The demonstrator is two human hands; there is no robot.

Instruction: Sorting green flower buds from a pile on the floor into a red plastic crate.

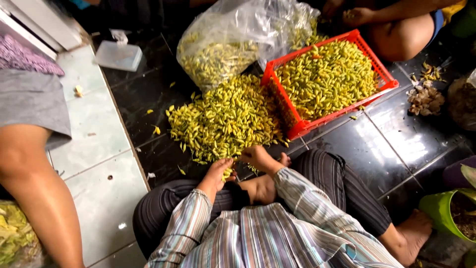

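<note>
Head view, live: left hand (216, 171) clenched on yellow-green buds (227, 173), right hand (256, 156) curled, grip unclear, just beyond both sets of fingertips the floor heap (223, 119) largely unworked, farther past it the red crate (292, 116) already brimming, clear bag (223, 44) stuffed.

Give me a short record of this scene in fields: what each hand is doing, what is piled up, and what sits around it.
left hand: at the near edge of the heap, fingers among the buds
right hand: touching the same edge
heap of yellow-green buds: loose on the dark tiled floor
red crate: filled with buds
clear plastic bag: partly filled with buds
green pot: far right
</note>
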